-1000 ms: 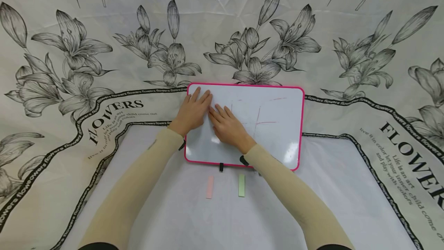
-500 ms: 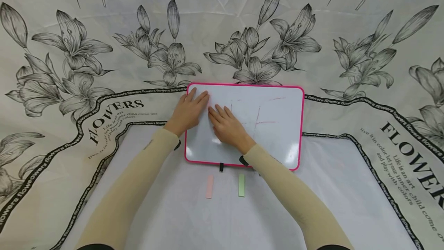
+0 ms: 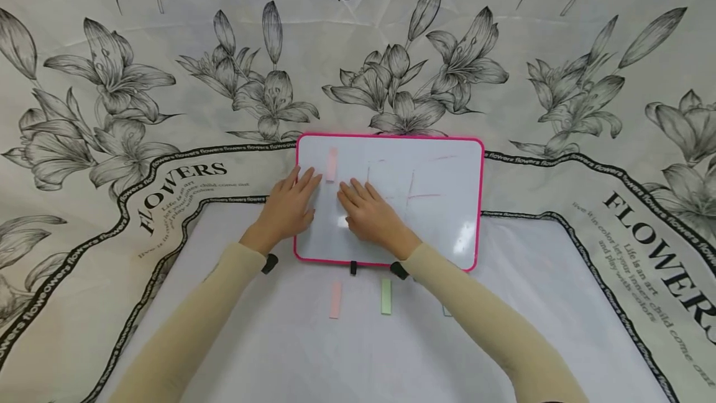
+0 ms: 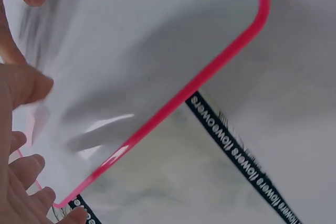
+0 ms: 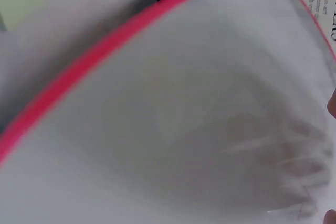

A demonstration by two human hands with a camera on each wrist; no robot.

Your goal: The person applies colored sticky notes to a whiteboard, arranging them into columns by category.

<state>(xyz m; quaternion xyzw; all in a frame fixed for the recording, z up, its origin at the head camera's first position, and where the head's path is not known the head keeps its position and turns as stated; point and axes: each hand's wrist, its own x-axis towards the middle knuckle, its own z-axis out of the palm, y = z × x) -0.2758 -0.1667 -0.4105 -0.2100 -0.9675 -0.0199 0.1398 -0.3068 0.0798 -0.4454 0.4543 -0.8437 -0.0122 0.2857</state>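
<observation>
A whiteboard [image 3: 436, 229] with a pink rim lies in front of me, faint red lines drawn on its right half. Stuck near its upper left corner is a pink paper strip [image 3: 332, 164]. Just below and left of that strip, my left hand [image 3: 284, 209] is over the board's left edge, fingers extended and holding nothing. In the left wrist view, its thumb [image 4: 31, 85] shows above the board's surface. My right hand [image 3: 371, 213] rests on the board's middle with fingers extended, their tips just below and right of the strip.
In front of the board lie another pink strip [image 3: 335, 300], a green strip [image 3: 386, 296] and a third strip [image 3: 447, 311], partly hidden by my right sleeve. A black clip [image 3: 353, 268] sits on the lower rim. A flower-printed cloth [image 3: 252, 98] spreads beneath and behind.
My left hand has drawn down and left away from the board's upper left corner, and the pink strip there now shows. The right hand has stayed nearly still.
</observation>
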